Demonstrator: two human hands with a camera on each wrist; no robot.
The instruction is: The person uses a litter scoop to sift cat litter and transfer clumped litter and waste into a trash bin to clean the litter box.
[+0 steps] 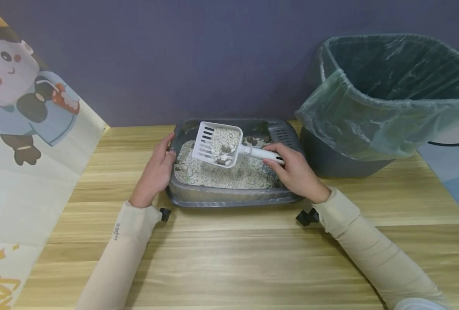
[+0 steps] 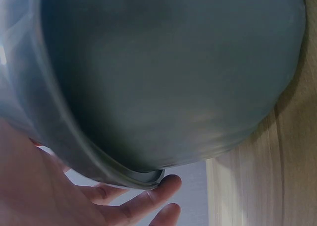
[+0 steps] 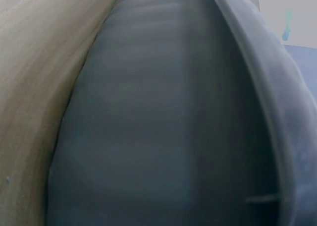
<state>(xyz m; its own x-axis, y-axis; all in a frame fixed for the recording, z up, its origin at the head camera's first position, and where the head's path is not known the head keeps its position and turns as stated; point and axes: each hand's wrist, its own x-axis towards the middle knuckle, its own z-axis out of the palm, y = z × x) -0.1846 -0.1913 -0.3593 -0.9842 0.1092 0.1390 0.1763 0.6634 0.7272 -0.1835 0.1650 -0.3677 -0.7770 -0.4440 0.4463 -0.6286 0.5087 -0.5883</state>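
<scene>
A grey litter tray [image 1: 229, 199] full of pale litter sits on the wooden table, against the purple wall. My right hand [image 1: 293, 170] grips the handle of a white slotted scoop [image 1: 218, 144], held level over the tray with litter and dark clumps in it. My left hand [image 1: 157, 170] rests against the tray's left rim, fingers straight. In the left wrist view the tray's grey outer wall [image 2: 163, 82] fills the frame, with my left hand's fingers [image 2: 148, 202] below its rim. The right wrist view shows only the tray's wall [image 3: 163, 127] beside the table surface.
A grey waste bin [image 1: 388, 99] lined with a translucent bag stands to the right of the tray. A cartoon-printed banner [image 1: 23, 129] leans along the left side. More dark clumps [image 1: 257, 140] lie at the tray's far end. Bare wooden table [image 1: 237, 254] lies in front.
</scene>
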